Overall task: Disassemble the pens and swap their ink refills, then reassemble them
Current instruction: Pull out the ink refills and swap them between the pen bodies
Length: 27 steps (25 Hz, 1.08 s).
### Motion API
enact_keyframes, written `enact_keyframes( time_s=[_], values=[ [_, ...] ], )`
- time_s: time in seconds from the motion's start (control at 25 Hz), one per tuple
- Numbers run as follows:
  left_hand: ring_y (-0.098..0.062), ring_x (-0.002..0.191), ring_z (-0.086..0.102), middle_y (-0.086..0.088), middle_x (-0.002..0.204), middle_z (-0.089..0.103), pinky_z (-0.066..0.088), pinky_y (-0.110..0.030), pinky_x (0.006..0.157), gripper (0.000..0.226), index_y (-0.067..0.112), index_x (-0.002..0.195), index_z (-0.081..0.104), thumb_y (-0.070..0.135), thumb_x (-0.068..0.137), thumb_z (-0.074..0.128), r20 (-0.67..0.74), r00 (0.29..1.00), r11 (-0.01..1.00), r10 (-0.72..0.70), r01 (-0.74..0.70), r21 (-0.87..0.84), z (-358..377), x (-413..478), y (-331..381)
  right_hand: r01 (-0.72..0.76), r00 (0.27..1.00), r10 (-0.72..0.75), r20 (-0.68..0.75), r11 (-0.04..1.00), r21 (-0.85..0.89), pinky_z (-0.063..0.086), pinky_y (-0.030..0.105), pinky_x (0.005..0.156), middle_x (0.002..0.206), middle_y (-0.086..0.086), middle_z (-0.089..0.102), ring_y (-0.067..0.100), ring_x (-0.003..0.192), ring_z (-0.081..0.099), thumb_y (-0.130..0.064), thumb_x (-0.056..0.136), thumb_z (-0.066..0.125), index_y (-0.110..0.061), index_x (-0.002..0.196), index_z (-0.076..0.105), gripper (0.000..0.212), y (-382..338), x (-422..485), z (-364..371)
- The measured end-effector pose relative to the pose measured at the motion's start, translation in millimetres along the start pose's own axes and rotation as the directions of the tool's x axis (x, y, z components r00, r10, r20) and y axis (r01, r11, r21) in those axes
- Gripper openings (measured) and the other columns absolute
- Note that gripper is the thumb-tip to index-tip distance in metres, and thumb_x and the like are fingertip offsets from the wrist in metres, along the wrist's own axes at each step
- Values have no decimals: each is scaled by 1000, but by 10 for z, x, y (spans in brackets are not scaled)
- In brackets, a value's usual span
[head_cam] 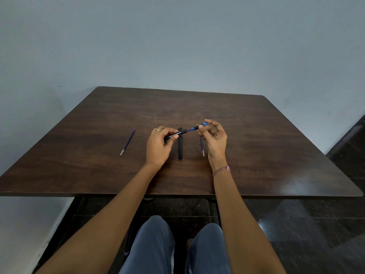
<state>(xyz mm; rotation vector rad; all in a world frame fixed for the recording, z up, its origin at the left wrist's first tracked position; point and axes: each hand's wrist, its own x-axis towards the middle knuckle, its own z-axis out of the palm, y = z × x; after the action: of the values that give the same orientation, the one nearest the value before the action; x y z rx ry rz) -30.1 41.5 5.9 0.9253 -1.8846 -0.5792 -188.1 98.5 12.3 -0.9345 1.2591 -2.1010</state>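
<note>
The left hand (pixel 158 144) pinches the black pen tube (pixel 175 134) tight. The right hand (pixel 214 138) holds the blue tip piece (pixel 200 126) in its fingers, just off the end of the tube. A thin blue refill (pixel 189 130) shows between them. If the hands tilt, the refill could bend or jam. The tip could slip and roll away. Below, a second black tube (pixel 180 144) lies on the table (pixel 256 145), with one loose refill (pixel 202 148) beside it and another refill (pixel 127 142) far to the left.
</note>
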Motion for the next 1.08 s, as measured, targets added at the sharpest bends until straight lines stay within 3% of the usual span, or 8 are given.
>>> enact_keyframes(
  time_s=[0.4,0.6,0.92,1.08],
  values=[
    [-7,81,56,19,81,60,43,-26,76,18,25,97,74,19,80,74,-19,1000,999,-15,14,-35,-26,-14,14,-21,996,25,90,999,-50,56,20,72,70,-4,70,9,73,69,-3,80,72,-16,97,64,24,31,4,3],
    [-10,77,54,14,78,63,42,-24,72,19,22,96,75,18,78,76,12,1000,999,-16,16,-47,-31,-38,36,-28,996,31,88,999,-39,57,20,73,84,3,71,9,79,70,-2,80,71,-16,101,66,26,23,-4,3],
    [-13,75,62,3,83,70,47,-23,67,18,18,96,75,17,78,76,23,998,995,-50,52,-83,-35,-49,64,-56,994,58,88,998,-30,57,20,71,84,0,73,10,78,70,-2,80,71,-15,102,67,26,32,0,20],
    [-18,76,62,3,81,69,51,-35,71,18,17,95,75,14,78,76,25,998,992,-54,56,-112,-43,-55,81,-28,993,29,111,1000,-13,56,20,71,79,-2,73,9,76,70,-2,81,70,-17,100,67,25,17,-6,21]
  ],
)
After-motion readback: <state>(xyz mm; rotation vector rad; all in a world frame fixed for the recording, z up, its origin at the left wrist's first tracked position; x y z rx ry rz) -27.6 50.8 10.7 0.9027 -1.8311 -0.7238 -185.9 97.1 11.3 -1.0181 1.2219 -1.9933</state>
